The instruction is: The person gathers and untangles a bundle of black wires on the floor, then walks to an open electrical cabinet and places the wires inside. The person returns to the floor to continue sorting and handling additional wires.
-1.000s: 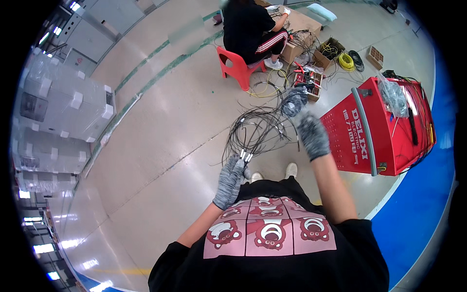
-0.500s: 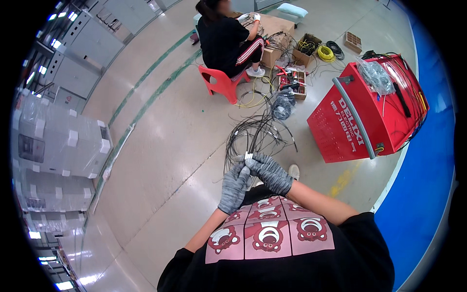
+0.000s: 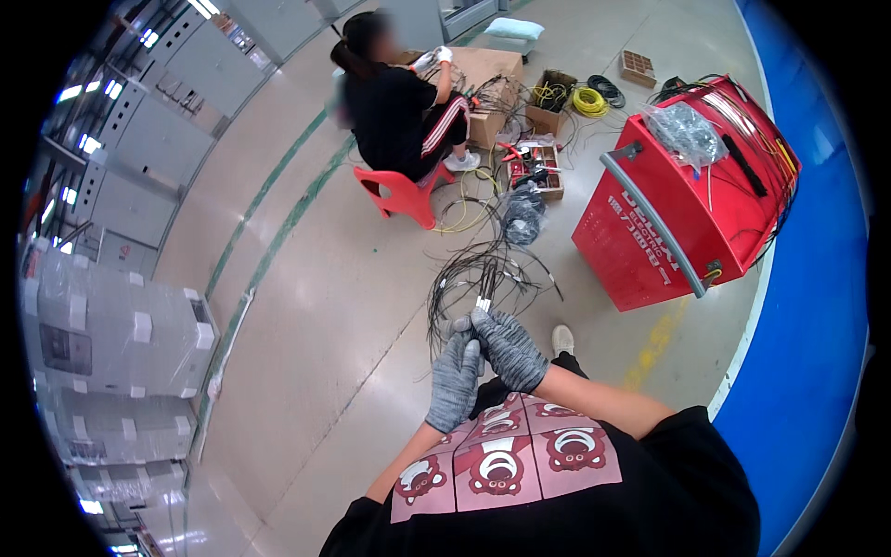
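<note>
Grey knitted gloves cover both my hands, which meet in front of my body. Pinched between them is a bundle of black wires [image 3: 489, 274], whose loose lengths loop out beyond my fingers. White sleeves [image 3: 483, 304] band several of the wires just past my fingertips. My right hand [image 3: 511, 353] grips the bundle from the right, thumb and fingers together. Lower and to the left, my left hand [image 3: 455, 379] is closed around the near part of it. The wire ends inside my hands are hidden.
A red wheeled cart [image 3: 640, 223] stands right, with a plastic bag [image 3: 685, 135] and cables on top. Ahead, a co-worker [image 3: 394, 107] sits on a red chair [image 3: 399, 193] by a cardboard box [image 3: 497, 72]. A parts box [image 3: 538, 167] lies nearby; wrapped cabinets [image 3: 121, 325] stand left.
My view has shifted, so the cart and co-worker sit further left. My fingers have moved from the white sleeves to just below them; both hands still hold the wires.
</note>
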`<state>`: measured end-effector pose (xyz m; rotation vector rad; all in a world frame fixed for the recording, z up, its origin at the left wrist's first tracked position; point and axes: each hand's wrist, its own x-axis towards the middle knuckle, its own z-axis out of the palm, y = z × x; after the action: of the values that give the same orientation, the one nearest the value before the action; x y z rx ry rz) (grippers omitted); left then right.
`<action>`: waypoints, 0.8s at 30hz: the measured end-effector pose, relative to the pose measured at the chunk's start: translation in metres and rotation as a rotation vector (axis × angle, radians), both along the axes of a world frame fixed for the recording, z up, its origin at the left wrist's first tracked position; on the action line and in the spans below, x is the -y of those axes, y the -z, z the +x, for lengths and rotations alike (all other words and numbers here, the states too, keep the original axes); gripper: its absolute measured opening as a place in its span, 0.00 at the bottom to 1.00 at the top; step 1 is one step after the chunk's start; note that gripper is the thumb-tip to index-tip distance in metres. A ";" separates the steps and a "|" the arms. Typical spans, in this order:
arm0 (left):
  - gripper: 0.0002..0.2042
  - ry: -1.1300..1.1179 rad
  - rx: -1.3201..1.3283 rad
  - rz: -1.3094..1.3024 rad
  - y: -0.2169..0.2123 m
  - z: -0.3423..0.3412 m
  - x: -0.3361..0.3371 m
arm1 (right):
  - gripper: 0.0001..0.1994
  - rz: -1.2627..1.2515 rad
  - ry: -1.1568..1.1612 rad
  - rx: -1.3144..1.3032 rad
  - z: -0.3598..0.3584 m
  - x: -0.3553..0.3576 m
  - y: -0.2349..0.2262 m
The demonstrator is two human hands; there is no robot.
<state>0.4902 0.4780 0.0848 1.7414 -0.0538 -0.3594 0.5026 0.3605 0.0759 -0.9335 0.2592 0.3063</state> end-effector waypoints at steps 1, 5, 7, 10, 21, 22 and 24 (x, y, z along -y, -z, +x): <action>0.14 0.026 0.024 0.061 -0.007 0.002 0.001 | 0.18 0.094 0.058 -0.040 0.004 -0.001 -0.002; 0.12 0.110 0.018 0.142 0.006 -0.002 -0.006 | 0.15 0.341 0.235 -0.155 0.023 0.013 0.003; 0.12 0.156 0.052 0.241 0.000 -0.007 -0.014 | 0.14 0.447 0.281 -0.120 0.034 0.018 0.014; 0.14 0.204 0.078 0.300 0.007 -0.017 -0.021 | 0.13 0.483 0.326 -0.139 0.050 0.038 0.024; 0.15 0.252 0.082 0.380 0.049 -0.036 -0.088 | 0.10 0.406 0.350 0.000 0.073 0.058 -0.005; 0.15 0.259 0.082 0.379 0.057 -0.035 -0.095 | 0.10 0.438 0.316 0.008 0.070 0.057 -0.002; 0.14 0.246 0.085 0.373 0.082 -0.039 -0.090 | 0.11 0.410 0.339 0.015 0.067 0.069 -0.007</action>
<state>0.4516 0.5675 0.0032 2.1263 -0.2796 -0.4984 0.5697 0.2912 0.0830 -0.4752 0.3210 0.0343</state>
